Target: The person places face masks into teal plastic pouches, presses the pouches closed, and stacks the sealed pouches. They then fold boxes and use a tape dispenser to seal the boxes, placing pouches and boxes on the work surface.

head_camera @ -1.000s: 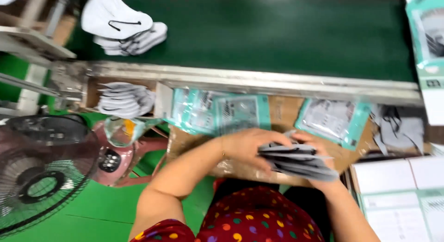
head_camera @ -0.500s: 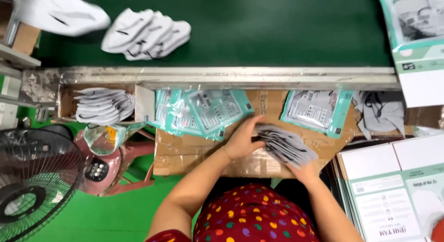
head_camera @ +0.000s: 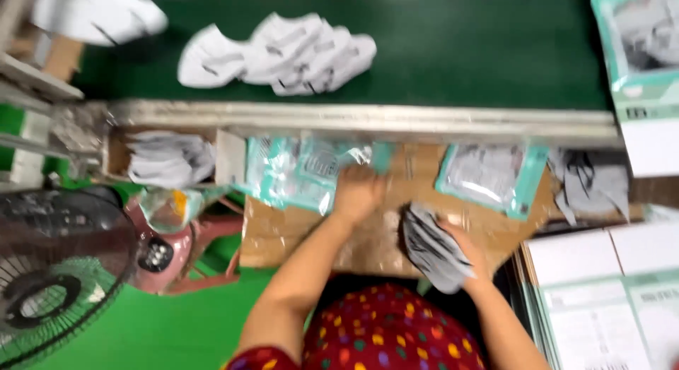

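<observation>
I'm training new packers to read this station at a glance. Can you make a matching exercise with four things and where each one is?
Things:
1. left hand
2. right hand
3. white masks
4. fan

Places:
A. on the green conveyor belt
B. low at the left edge, beside the pink stool
C. on the teal packets atop the cardboard
D. holding a stack of grey masks

Pairs: 1-C, 2-D, 3-A, 4-B

Left hand [head_camera: 358, 193] now off gray masks [head_camera: 433, 248]
</observation>
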